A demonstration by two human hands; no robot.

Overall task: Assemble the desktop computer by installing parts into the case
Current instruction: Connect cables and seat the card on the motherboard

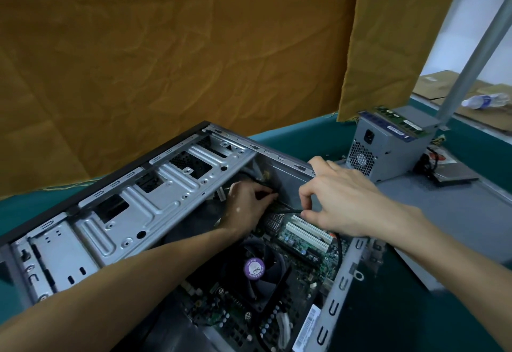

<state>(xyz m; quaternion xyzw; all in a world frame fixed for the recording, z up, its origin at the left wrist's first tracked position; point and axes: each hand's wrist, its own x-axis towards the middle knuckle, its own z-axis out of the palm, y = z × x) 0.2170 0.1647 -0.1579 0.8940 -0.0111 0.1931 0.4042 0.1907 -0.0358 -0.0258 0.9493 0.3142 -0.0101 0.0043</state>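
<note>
An open computer case (pixel 116 207) lies on its side with the motherboard (pixel 293 271) inside. A black CPU fan with a purple label (pixel 253 267) sits mid-board, and white expansion slots (pixel 307 232) lie beyond it. My left hand (pixel 246 205) reaches deep into the case near the far wall, its fingers curled around a black cable end. My right hand (pixel 340 199) hovers over the slots and pinches the same thin black cable (pixel 338 252), which loops down along the case's right edge. What the cable plugs into is hidden by my left hand.
A grey power supply (pixel 388 146) stands on the grey case side panel (pixel 443 207) at the right, with green memory sticks (pixel 401 120) on top. A flat dark drive (pixel 451 174) lies beside it. Yellow cloth (pixel 166 47) hangs behind. A metal pole (pixel 476 47) rises at right.
</note>
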